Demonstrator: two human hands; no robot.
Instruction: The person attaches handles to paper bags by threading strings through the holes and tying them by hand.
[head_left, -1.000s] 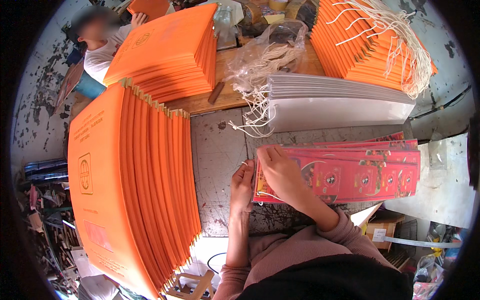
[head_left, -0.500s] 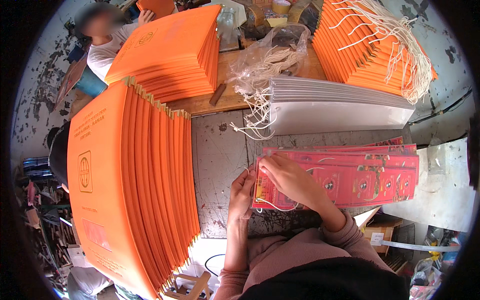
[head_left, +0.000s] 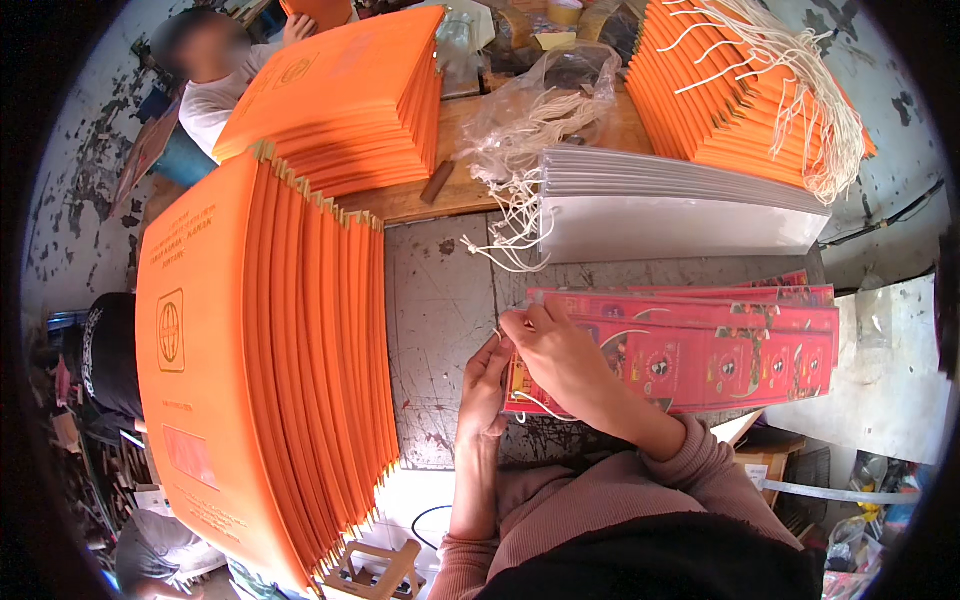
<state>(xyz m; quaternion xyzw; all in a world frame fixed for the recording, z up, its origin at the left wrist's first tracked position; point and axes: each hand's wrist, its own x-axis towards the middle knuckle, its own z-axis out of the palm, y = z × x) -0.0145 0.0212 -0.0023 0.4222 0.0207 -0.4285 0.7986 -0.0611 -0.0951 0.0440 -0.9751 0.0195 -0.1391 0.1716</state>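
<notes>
Red printed sheets in clear plastic sleeves (head_left: 700, 365) lie in an overlapping pile in front of me, white cords along their left end. At that end my left hand (head_left: 484, 388) pinches a white cord (head_left: 497, 333), whose short tip shows at the fingertips. My right hand (head_left: 560, 360) reaches across the top sleeve, palm down. Its thumb and fingers are pinched together right beside the left fingertips; what lies between them is hidden. Another length of white cord (head_left: 545, 407) runs out from the lower left corner of the sleeve, under the right hand.
Tall stacks of orange folders stand at the left (head_left: 310, 370), far left (head_left: 340, 110) and far right (head_left: 690, 110). Behind the sleeves lies a grey-white corded stack (head_left: 680, 225), near a plastic bag of cords (head_left: 560, 110). A person (head_left: 205, 80) holds an orange folder at the far left.
My right hand has shifted slightly left, closer to my left fingertips. My left hand stays nearly in place. Behind the left orange stack, a dark-clothed person shows more.
</notes>
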